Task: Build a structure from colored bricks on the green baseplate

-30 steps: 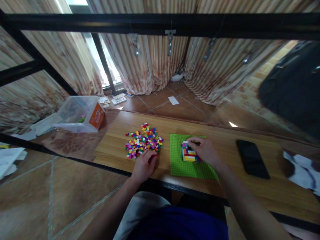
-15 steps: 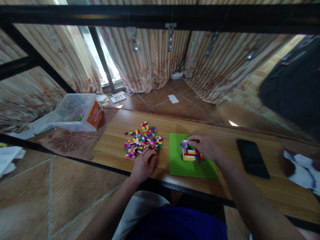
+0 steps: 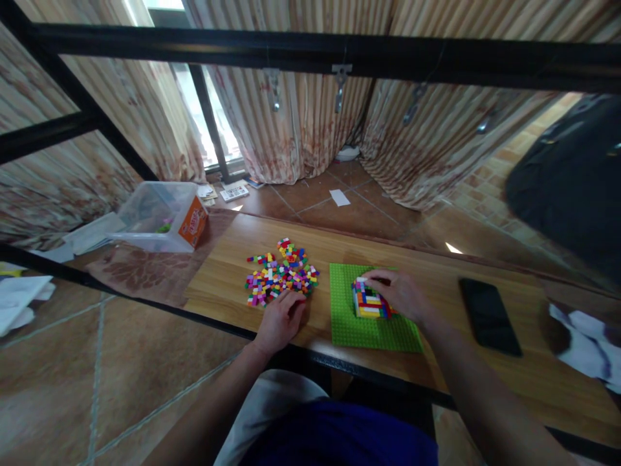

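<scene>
A hollow block of multicoloured toy bricks stands on a green studded baseplate. My right hand reaches over it from the right, thumb and fingertips closed at a small white brick on its upper left corner. Part of the block's right side is hidden by that hand. On the near edge of a loose pile of small coloured bricks rests my left hand, its fingers curled in. A bit of red shows by its fingertips; what they hold, if anything, is too small to make out.
A dark phone lies right of the baseplate on the wooden table. Crumpled white paper is at the far right. A clear plastic bin with an orange label stands beyond the table's left end. A black metal bar crosses above.
The view has tilted slightly, so everything sits a little lower in the picture. My right fingertips have come down a little at the block's upper left corner. My left hand stays by the pile.
</scene>
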`<action>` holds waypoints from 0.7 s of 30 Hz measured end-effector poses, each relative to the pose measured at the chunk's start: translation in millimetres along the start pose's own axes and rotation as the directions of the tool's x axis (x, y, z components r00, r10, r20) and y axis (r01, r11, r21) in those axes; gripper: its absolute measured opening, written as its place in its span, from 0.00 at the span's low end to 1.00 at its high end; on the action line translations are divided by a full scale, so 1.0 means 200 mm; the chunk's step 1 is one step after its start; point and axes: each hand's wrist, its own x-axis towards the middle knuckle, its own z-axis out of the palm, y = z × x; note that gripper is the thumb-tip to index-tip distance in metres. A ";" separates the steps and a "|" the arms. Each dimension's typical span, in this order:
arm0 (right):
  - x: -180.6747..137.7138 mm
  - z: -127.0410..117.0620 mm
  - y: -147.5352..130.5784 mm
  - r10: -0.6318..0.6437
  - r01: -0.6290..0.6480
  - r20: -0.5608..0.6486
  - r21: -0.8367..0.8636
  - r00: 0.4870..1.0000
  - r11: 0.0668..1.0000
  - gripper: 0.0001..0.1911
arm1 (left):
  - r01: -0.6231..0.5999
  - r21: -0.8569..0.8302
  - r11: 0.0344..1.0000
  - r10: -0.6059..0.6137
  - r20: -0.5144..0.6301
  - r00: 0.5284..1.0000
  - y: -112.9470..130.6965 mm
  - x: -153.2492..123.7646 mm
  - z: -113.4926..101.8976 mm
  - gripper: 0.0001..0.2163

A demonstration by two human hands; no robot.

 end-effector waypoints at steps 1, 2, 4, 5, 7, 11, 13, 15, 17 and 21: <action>-0.02 0.01 0.00 -0.005 0.005 -0.058 -0.007 0.998 1.000 0.16 | -0.005 -0.011 1.000 0.005 -0.005 1.000 0.00 0.00 0.00 0.06; -0.04 0.02 0.00 -0.010 0.008 -0.135 -0.018 0.991 1.000 0.17 | -0.006 -0.018 1.000 0.006 -0.011 1.000 0.00 0.00 0.00 0.06; -0.09 0.05 -0.03 -0.020 0.008 -0.311 -0.040 0.950 0.999 0.18 | -0.006 -0.023 1.000 0.005 -0.018 1.000 0.00 0.00 0.00 0.06; -0.13 0.08 -0.05 -0.028 0.013 -0.383 -0.041 0.923 0.999 0.18 | -0.005 -0.023 1.000 0.005 -0.020 1.000 -0.01 0.00 0.01 0.07; -0.20 0.15 -0.12 -0.053 0.053 -0.447 -0.012 0.893 0.999 0.17 | -0.005 -0.026 1.000 0.005 -0.021 1.000 -0.01 -0.01 0.01 0.07; -0.30 0.35 -0.28 -0.115 0.148 -0.329 0.074 0.937 0.986 0.12 | 0.008 -0.060 0.998 -0.010 -0.029 1.000 -0.01 -0.01 0.01 0.08; -0.32 0.45 -0.34 -0.096 0.134 -0.260 0.133 0.961 0.982 0.12 | 0.027 -0.080 0.996 -0.029 -0.031 0.999 -0.01 -0.02 0.00 0.09; -0.31 0.54 -0.38 -0.062 0.102 -0.206 0.189 0.977 0.977 0.13 | 0.045 -0.100 0.994 -0.049 -0.032 0.998 0.00 -0.02 0.00 0.09; -0.28 0.60 -0.40 -0.022 0.064 -0.172 0.246 0.985 0.967 0.14 | 0.053 -0.118 0.992 -0.058 -0.041 0.997 0.00 -0.02 -0.01 0.10; -0.23 0.66 -0.41 0.017 0.028 -0.121 0.356 0.992 0.934 0.16 | 0.034 -0.159 0.987 -0.045 -0.065 0.997 0.00 -0.02 -0.02 0.11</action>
